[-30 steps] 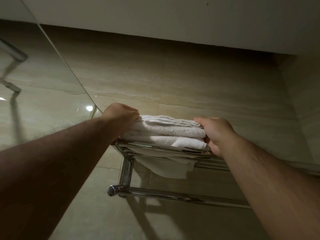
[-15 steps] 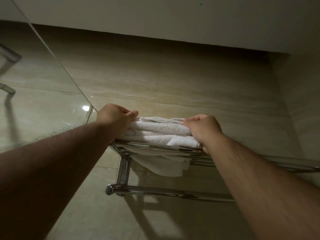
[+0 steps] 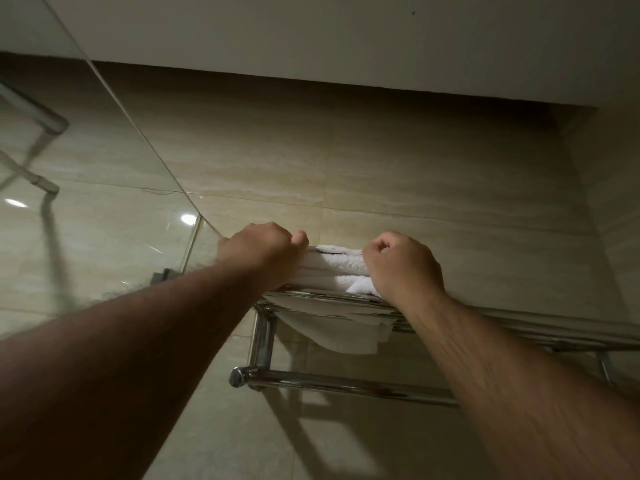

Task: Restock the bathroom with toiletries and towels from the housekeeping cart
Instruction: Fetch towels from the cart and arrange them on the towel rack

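On rack top: towels [image 3: 334, 268], white, folded, stacked flat at L end of rack [image 3: 346, 383], close to wall.
Rack: chrome, wall-mounted. Shelf bars up top, one rail lower down in front. Runs off to R behind R forearm.
L hand [image 3: 263, 254]: at L end of stack, fingers curled, thumb lying over top edge. Grips towels. Fingertips hidden behind hand.
R hand [image 3: 403, 266]: at R end of stack, touching it, fingers curled in toward palm, heel down by front shelf bar. Can't tell if any cloth is pinched.
Hands: apart, one at each end, strip of towels showing between.
Under shelf: cloth [image 3: 341, 337], pale, sags thru bars and hangs above lower rail, not touching it. Can't tell if it's part of stack.
L side: glass panel [image 3: 90, 209], edge running down to near L hand, light spots reflected in it. Metal bracket [image 3: 161, 275] at its edge, by L forearm.
Behind: beige tile wall [image 3: 415, 174], pale ceiling [image 3: 311, 36] above.
Light: dim. Rack shadow falls on wall below rail.
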`<state>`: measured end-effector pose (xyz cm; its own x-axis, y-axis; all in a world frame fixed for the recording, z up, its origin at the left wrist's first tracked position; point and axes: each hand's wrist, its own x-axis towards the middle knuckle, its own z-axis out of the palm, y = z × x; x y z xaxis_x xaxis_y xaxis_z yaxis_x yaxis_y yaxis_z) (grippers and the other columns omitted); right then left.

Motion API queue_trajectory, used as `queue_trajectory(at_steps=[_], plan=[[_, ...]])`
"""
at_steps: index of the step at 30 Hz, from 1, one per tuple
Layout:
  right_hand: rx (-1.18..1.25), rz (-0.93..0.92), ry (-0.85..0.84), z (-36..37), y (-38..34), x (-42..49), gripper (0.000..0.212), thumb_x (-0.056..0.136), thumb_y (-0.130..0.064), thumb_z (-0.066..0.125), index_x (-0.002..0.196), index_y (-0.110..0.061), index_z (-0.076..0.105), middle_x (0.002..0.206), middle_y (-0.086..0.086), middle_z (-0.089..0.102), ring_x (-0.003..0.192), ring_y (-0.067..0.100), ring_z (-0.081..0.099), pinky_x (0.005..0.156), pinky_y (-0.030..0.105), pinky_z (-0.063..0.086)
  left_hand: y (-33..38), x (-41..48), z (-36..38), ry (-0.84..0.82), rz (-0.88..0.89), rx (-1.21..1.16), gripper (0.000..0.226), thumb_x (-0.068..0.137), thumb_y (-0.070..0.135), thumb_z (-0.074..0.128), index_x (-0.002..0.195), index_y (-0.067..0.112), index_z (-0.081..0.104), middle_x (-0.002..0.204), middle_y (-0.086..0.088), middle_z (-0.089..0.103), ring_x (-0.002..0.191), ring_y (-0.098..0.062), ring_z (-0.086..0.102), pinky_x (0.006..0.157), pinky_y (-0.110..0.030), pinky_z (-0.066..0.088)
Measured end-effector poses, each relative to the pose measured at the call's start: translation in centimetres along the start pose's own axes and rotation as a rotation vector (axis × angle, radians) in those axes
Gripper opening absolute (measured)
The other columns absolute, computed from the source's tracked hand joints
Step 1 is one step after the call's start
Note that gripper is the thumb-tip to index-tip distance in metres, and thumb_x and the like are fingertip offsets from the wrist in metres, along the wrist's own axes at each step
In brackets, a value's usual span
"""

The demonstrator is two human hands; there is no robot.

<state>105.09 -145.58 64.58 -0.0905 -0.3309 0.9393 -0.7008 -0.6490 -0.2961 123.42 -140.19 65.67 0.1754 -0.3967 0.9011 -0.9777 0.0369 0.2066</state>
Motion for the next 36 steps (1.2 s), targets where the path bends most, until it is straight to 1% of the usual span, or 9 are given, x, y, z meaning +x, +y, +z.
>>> queue_trajectory(at_steps=[3, 8, 13, 17, 24, 26, 29, 34, 36], plan=[[0.004, 0.016, -0.039, -0.1, 0.0, 0.1, 0.033, 0.090, -0.029, 0.046, 0.060, -0.015, 0.048, 0.057, -0.002, 0.048, 0.054, 0.018, 0.042, 0.052, 0.026, 0.031, -0.4, -0.1, 0.6, -0.038, 0.055, 0.079, 0.043, 0.102, 0.043, 0.027, 0.087, 0.020, 0.060, 0.074, 0.002, 0.051, 0.069, -0.013, 0.046, 0.069, -0.034, 0.039], [-0.028, 0.019, -0.105, -0.4, 0.0, 0.2, 0.036, 0.090, -0.031, 0.048, 0.057, -0.018, 0.045, 0.054, -0.002, 0.043, 0.051, 0.017, 0.036, 0.051, 0.025, 0.026, -0.7, -0.9, 1.5, 0.021, 0.152, 0.156, 0.031, 0.105, 0.037, 0.029, 0.103, 0.019, 0.054, 0.072, 0.002, 0.050, 0.065, -0.012, 0.049, 0.054, -0.027, 0.038], [-0.044, 0.008, -0.126, -0.6, 0.0, -0.1, 0.038, 0.090, -0.034, 0.048, 0.056, -0.018, 0.045, 0.054, -0.003, 0.044, 0.052, 0.017, 0.036, 0.051, 0.025, 0.026, -0.4, -1.6, 1.4, 0.052, 0.149, 0.241, 0.027, 0.104, 0.038, 0.038, 0.116, 0.018, 0.053, 0.074, 0.002, 0.052, 0.074, -0.018, 0.059, 0.070, -0.037, 0.058], [-0.078, 0.010, -0.161, -0.9, 0.0, 0.0, 0.039, 0.090, -0.037, 0.048, 0.059, -0.015, 0.051, 0.058, -0.001, 0.052, 0.053, 0.018, 0.043, 0.052, 0.025, 0.032, -0.1, -1.5, 0.9, 0.020, 0.192, 0.382, 0.028, 0.100, 0.034, 0.048, 0.124, 0.020, 0.046, 0.070, 0.004, 0.038, 0.076, -0.020, 0.051, 0.068, -0.034, 0.050], [-0.076, 0.005, -0.240, -1.8, 0.8, 0.1, 0.032, 0.088, -0.030, 0.046, 0.062, -0.014, 0.055, 0.063, 0.001, 0.057, 0.059, 0.020, 0.049, 0.054, 0.026, 0.035, 0.5, -1.9, 0.7, 0.009, 0.262, 0.479, 0.034, 0.100, 0.036, 0.047, 0.128, 0.018, 0.041, 0.081, 0.000, 0.042, 0.080, -0.023, 0.044, 0.081, -0.043, 0.048], [-0.052, -0.027, -0.256, -1.9, 1.1, -0.2, 0.029, 0.091, -0.029, 0.044, 0.070, -0.017, 0.059, 0.070, 0.001, 0.060, 0.062, 0.020, 0.051, 0.055, 0.026, 0.034, 0.5, -2.3, 0.7, -0.014, 0.250, 0.450, 0.037, 0.102, 0.040, 0.042, 0.132, 0.020, 0.038, 0.081, 0.002, 0.041, 0.083, -0.022, 0.045, 0.081, -0.042, 0.046], [-0.051, -0.057, -0.259, -2.3, 1.4, -1.2, 0.027, 0.099, -0.035, 0.038, 0.119, -0.027, 0.054, 0.103, 0.001, 0.065, 0.073, 0.016, 0.060, 0.057, 0.027, 0.039, 0.2, -2.8, 0.9, 0.002, 0.212, 0.388, 0.039, 0.104, 0.045, 0.029, 0.128, 0.022, 0.050, 0.092, 0.000, 0.044, 0.100, -0.022, 0.046, 0.090, -0.043, 0.043], [-0.214, -0.143, -0.210, -2.6, 2.0, -3.1, 0.038, 0.105, -0.043, 0.028, 0.110, -0.021, 0.058, 0.091, 0.000, 0.062, 0.082, 0.019, 0.059, 0.071, 0.032, 0.048, -0.3, -4.0, 1.1, 0.036, 0.183, 0.353, 0.058, 0.102, 0.054, 0.015, 0.120, 0.024, 0.062, 0.109, -0.003, 0.052, 0.109, -0.021, 0.045, 0.090, -0.039, 0.041], [-0.244, -0.183, -0.199, -2.4, 2.3, -4.3, 0.042, 0.106, -0.046, 0.026, 0.115, -0.023, 0.060, 0.103, -0.001, 0.066, 0.098, 0.024, 0.061, 0.087, 0.035, 0.048, -0.6, -5.1, 1.5, 0.051, 0.188, 0.308, 0.066, 0.099, 0.060, 0.011, 0.125, 0.022, 0.058, 0.114, -0.003, 0.054, 0.108, -0.019, 0.046, 0.089, -0.037, 0.041]])
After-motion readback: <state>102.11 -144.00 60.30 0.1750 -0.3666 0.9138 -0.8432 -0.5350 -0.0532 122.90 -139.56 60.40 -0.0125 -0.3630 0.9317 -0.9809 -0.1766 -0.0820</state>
